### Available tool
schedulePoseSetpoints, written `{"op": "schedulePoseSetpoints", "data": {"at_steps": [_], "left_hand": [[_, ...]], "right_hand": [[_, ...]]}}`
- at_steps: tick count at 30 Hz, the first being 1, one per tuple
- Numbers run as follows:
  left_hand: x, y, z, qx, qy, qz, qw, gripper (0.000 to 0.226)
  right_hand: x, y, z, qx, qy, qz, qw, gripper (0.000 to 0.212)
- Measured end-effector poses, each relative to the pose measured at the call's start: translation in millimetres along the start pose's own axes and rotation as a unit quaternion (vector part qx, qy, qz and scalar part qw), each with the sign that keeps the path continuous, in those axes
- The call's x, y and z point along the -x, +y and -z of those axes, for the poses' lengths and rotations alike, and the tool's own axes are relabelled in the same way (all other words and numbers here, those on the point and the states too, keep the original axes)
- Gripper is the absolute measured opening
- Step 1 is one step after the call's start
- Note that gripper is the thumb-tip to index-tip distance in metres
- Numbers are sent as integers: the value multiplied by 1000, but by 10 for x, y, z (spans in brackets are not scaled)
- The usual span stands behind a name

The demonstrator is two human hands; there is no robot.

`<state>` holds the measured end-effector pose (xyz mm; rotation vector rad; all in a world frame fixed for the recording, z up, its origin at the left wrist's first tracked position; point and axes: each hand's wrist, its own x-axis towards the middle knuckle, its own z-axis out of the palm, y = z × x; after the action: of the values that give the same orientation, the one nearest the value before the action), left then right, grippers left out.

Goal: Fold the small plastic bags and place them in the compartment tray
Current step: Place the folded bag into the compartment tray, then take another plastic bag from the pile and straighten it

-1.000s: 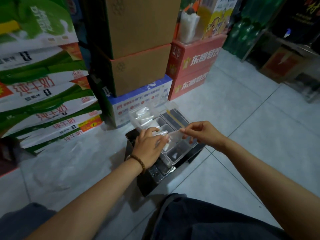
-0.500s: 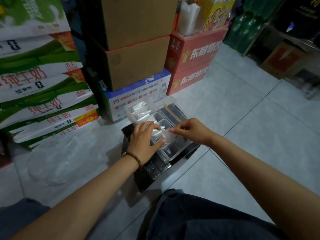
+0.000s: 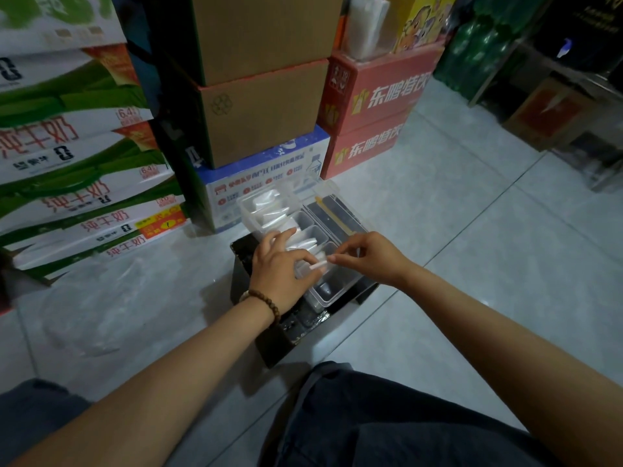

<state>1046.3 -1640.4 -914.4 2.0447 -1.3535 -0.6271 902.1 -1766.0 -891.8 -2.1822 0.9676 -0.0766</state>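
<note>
One small plastic bag point(image 3: 318, 265), folded into a narrow white strip, hangs between our two hands just above the near slots of the clear compartment tray point(image 3: 333, 298). Our left grip point(image 3: 281, 267) pinches one end between thumb and forefinger, and our right grip point(image 3: 365, 257) pinches the other end with its fingertips. We judge that the fold is made and that setting the strip into a slot comes next.

The film looks slick and springy. If either pinch slackens before the strip sits between the walls, it may spring open and need refolding. The slots are narrow, so a strip lowered crosswise could catch on a divider and lie on top instead.

The tray sits on a black box point(image 3: 269, 335) on the tiled floor point(image 3: 472, 264). A heavy push on the near end might shift it and disturb the folded bags point(image 3: 301, 243) already stowed in the middle slots.
</note>
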Motion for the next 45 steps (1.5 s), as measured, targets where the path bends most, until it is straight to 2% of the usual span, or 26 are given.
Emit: {"op": "schedulePoseSetpoints", "data": {"at_steps": [3, 8, 12, 17, 20, 23, 26, 29, 32, 34, 41, 42, 45], "left_hand": [[8, -14, -6, 5, 16, 0, 1000, 10], [-16, -76, -14, -19, 0, 9, 1000, 12], [13, -171, 127, -2, 22, -16, 1000, 10], [131, -422, 539, -1, 71, -41, 997, 13], [219, -751, 869, 5, 84, 24, 996, 14], [341, -1264, 1201, 8, 86, 109, 990, 15], [505, -1914, 1410, 8, 87, 204, 975, 17], [691, -2416, 1525, 40, 105, 303, 946, 32], [842, -2913, 1584, 72, 105, 402, 907, 50], [897, -3255, 1541, 93, 91, 439, 889, 59], [817, -3925, 1218, 190, 54, 546, 814, 72], [816, -4034, 1141, 196, 45, 566, 799, 80], [855, -4455, 840, 216, 35, 600, 770, 118]], "right_hand": [[0, 11, -57, -29, 18, -28, 999, 8], [0, -35, -83, -67, 17, -65, 995, 4], [63, -145, -35, -126, 9, -89, 988, 14], [23, -455, 47, -218, 38, -83, 972, 18], [-160, -844, -78, -264, 1, -65, 962, 20], [-446, -1247, -428, -283, -71, -55, 955, 13], [-743, -1557, -917, -279, -141, -67, 948, 17], [-1028, -1654, -1473, -285, -179, -103, 936, 27], [-1299, -1694, -2149, -328, -197, -161, 910, 31], [-1416, -1668, -2581, -342, -207, -194, 896, 27], [-1567, -1422, -3786, -342, -228, -295, 863, 45], [-1564, -1415, -3910, -340, -230, -300, 861, 46], [-1570, -1448, -4177, -357, -233, -311, 849, 26]]}}
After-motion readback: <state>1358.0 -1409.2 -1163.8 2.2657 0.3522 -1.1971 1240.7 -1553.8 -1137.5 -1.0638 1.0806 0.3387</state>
